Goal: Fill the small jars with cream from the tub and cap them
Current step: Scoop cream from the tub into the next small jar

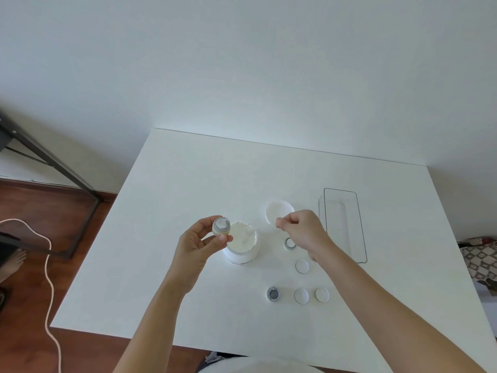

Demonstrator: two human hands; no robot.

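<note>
Left hand (197,242): fingers wrapped round a small jar (221,226), held off the tabletop (172,200) w/ mouth tilted toward camera, just left of the open cream tub (242,244). Right hand (302,228): fingers curled tight, fingertips pinched above tub's right rim; can't tell what's in them, maybe a thin white tool. Tub lid (278,211) lies behind those fingers. Open jar (290,243) under right hand, another (273,293) nearer the body w/ three white caps (301,266) close by. Clear tray (343,224) right of the hand.
</note>
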